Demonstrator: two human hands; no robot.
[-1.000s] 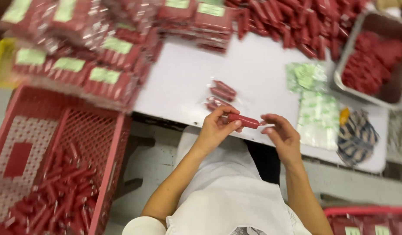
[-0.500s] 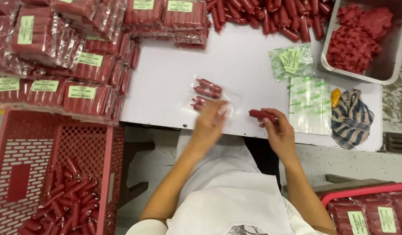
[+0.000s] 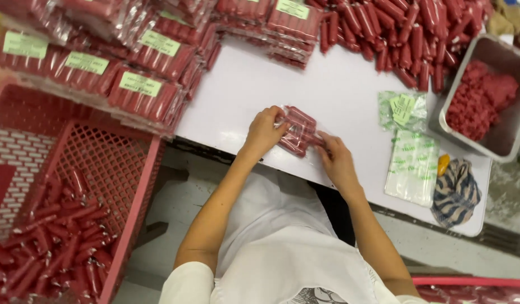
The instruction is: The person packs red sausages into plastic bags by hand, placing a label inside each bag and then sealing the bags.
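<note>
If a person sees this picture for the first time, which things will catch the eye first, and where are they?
At the middle, the left hand and the right hand hold a clear bag of red sausages over the white table. Stacks of packed sausages with green labels fill the upper left, and loose sausages lie at the top right. A red plastic crate with more sausages stands at the lower left.

We see the clear bag of sausages (image 3: 298, 132) lying on the table (image 3: 338, 90) near its front edge, between the left hand (image 3: 265, 132) and the right hand (image 3: 337, 160). Behind it loose sausages (image 3: 406, 34) are heaped. Stacked labelled packs (image 3: 142, 84) lie to the left, above the crate (image 3: 130, 186) holding more sausages (image 3: 52, 236). To the right lie empty bags (image 3: 412, 166), a cloth (image 3: 455, 194) and a metal tray (image 3: 510, 101).
</note>
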